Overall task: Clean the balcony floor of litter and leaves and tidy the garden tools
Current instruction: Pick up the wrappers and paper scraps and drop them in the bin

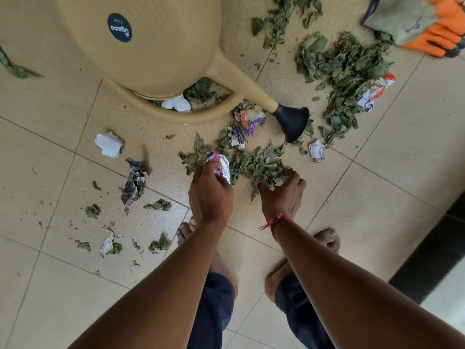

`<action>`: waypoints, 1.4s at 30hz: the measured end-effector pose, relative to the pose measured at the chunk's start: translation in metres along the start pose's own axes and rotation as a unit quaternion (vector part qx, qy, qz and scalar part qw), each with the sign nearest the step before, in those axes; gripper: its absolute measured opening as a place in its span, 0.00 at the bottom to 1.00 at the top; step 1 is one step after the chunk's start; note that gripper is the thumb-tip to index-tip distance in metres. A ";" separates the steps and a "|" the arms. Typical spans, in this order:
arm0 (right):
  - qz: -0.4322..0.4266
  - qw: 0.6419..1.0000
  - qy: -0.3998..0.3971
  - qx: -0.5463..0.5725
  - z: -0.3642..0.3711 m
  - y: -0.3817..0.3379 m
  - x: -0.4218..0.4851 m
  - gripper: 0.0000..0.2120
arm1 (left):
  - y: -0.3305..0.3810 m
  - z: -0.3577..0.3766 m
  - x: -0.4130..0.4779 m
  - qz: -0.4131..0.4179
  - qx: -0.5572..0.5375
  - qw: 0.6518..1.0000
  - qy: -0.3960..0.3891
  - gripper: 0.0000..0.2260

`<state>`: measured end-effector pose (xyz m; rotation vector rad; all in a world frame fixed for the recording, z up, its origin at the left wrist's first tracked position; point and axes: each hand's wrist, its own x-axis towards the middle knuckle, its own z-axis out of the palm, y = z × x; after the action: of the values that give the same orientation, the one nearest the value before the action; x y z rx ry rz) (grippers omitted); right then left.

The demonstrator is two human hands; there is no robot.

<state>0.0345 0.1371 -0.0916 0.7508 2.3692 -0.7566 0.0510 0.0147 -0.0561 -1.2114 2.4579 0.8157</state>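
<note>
My left hand point(210, 192) grips a crumpled purple and silver wrapper point(221, 163) just above the tiled floor. My right hand point(283, 192), a red thread at its wrist, curls its fingers round a clump of dry green leaves point(256, 163). A beige watering can point(151, 41) with a black rose point(293, 122) lies on its side beyond my hands. More leaves point(344, 71) are heaped at the upper right. Orange and grey garden gloves point(427, 23) lie in the top right corner.
Crumpled white paper point(108, 145), a dark wrapper point(134, 181), a colourful wrapper point(251, 118) and small leaf scraps point(158, 205) are scattered on the beige tiles point(50, 285). My bare feet point(327, 240) stand below my hands. A dark threshold point(432, 253) runs along the right.
</note>
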 end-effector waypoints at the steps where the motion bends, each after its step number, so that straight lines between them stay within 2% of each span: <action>1: -0.006 1.000 -0.004 0.003 0.002 -0.002 0.001 0.32 | 0.000 -0.001 -0.002 -0.002 0.001 1.000 0.000 0.14; 11: 0.018 0.999 0.038 -0.002 0.001 -0.012 0.000 0.28 | 0.001 -0.009 -0.011 0.003 -0.001 1.000 -0.017 0.14; 16: 0.035 0.997 0.067 -0.028 -0.028 -0.011 -0.010 0.25 | 0.008 -0.019 -0.014 0.012 0.001 0.999 -0.034 0.14; 21: -0.022 0.995 0.066 -0.072 -0.064 -0.015 -0.022 0.21 | 0.022 -0.040 -0.025 0.026 -0.023 0.998 -0.056 0.13; 26: -0.005 0.996 0.072 -0.052 -0.099 -0.028 -0.029 0.16 | 0.036 -0.062 -0.042 0.052 -0.051 0.994 -0.079 0.12; 28: 0.015 0.999 0.051 -0.001 -0.111 -0.034 -0.035 0.15 | 0.045 -0.072 -0.049 0.070 -0.088 0.990 -0.090 0.14; 30: 0.060 0.994 -0.002 0.095 -0.122 -0.045 -0.042 0.14 | 0.054 -0.086 -0.054 0.068 -0.139 0.984 -0.093 0.20; 34: 0.135 0.938 -0.142 0.287 -0.149 -0.070 -0.065 0.12 | 0.069 -0.119 -0.061 0.000 -0.200 0.972 -0.126 0.36; 38: 0.128 0.902 -0.195 0.362 -0.174 -0.091 -0.092 0.13 | 0.077 -0.148 -0.065 -0.083 -0.262 0.944 -0.181 0.32; 42: 0.095 0.905 -0.216 0.354 -0.196 -0.114 -0.121 0.14 | 0.081 -0.182 -0.074 -0.098 -0.299 0.933 -0.174 0.28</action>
<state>-0.0152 0.1436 0.1603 0.9528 1.5753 -1.5459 0.0314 -0.0083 0.1544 -1.3200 1.8201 1.6290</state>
